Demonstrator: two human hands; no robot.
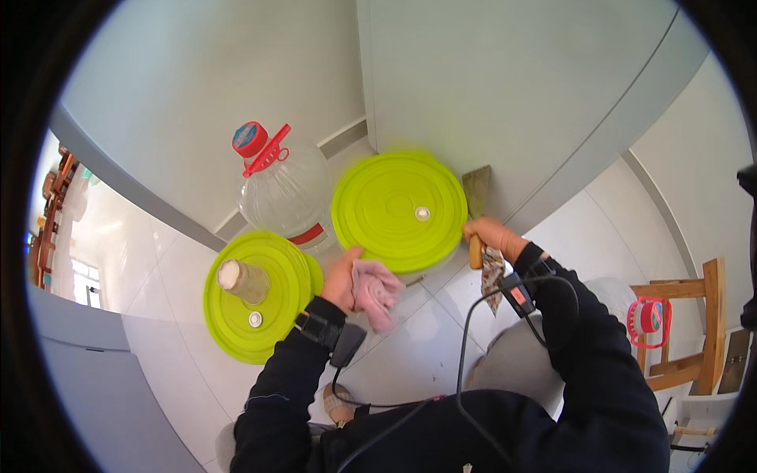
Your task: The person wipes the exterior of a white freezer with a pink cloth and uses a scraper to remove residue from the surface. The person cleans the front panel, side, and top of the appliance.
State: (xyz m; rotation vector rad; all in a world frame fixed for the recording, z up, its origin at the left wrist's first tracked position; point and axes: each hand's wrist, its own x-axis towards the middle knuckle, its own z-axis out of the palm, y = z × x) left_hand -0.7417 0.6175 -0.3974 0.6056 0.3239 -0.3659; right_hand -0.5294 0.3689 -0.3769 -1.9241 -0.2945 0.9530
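Note:
My left hand grips a pink cloth, its thumb against the near rim of a round lime-green lid. This lid covers a container whose body is mostly hidden. My right hand, at the lid's right rim, holds a scraper by its wooden handle. The scraper's flat, worn blade points away from me. Below that hand hangs a crumpled, patterned wrapper or cloth, apparently held too. A second green lid lies left of my left hand, bearing a greyish cylinder with a white top.
Behind the lids, a large clear plastic bottle with a red cap stands by the wall. Pale cabinet panels rise ahead. To the right are a wooden stool and another red-capped bottle. A cable loops between my wrists.

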